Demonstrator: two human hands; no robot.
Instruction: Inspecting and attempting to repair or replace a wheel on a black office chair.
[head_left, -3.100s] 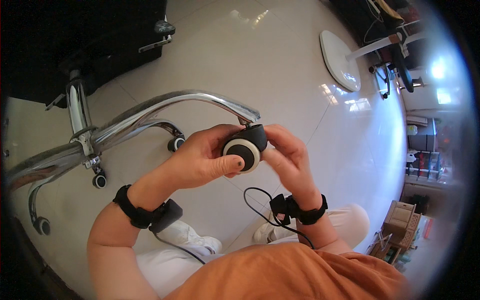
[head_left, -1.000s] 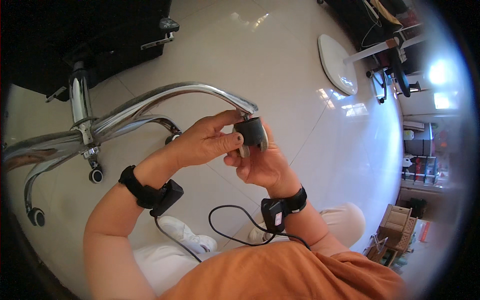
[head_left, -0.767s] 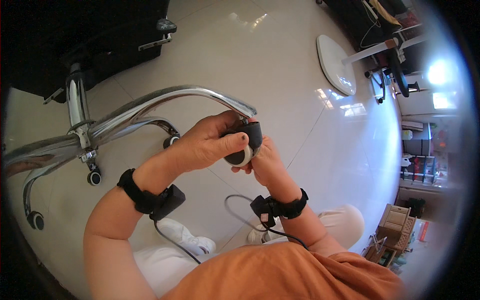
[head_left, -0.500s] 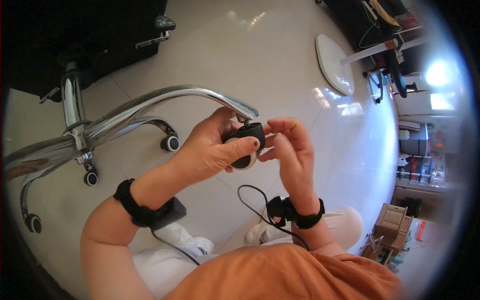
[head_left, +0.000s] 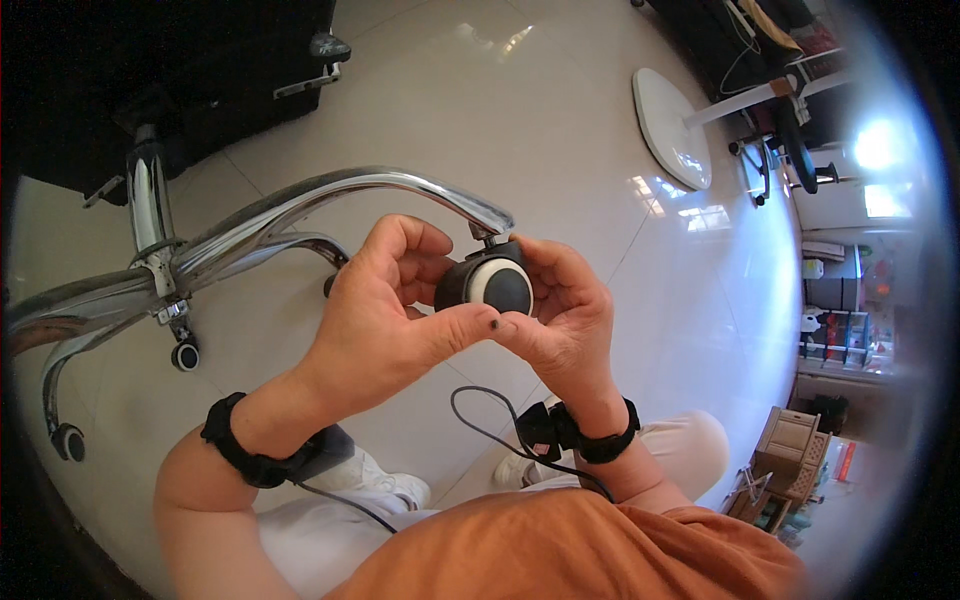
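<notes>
A black caster wheel (head_left: 505, 288) with a pale ring sits under the tip of a curved chrome leg (head_left: 400, 180) of an office chair base. My left hand (head_left: 385, 300) is around the wheel's left side, its thumb along the lower edge. From the other side my right hand (head_left: 565, 315) grips the caster, and the two thumb tips meet beneath it. A short metal stem shows between caster and leg; whether it is fully seated I cannot tell. The chair's chrome post (head_left: 148, 205) rises to a black seat (head_left: 150, 60) at upper left.
Other casters (head_left: 185, 355) hang from the remaining legs on the left, over a glossy tiled floor (head_left: 450, 90). A white table base (head_left: 672, 130) stands at far right. Black straps with small boxes (head_left: 545, 432) and cables are on both my wrists.
The caster has turned so its round face shows more toward me. My right hand has closed onto it from the right, and my left hand has shifted left around its side.
</notes>
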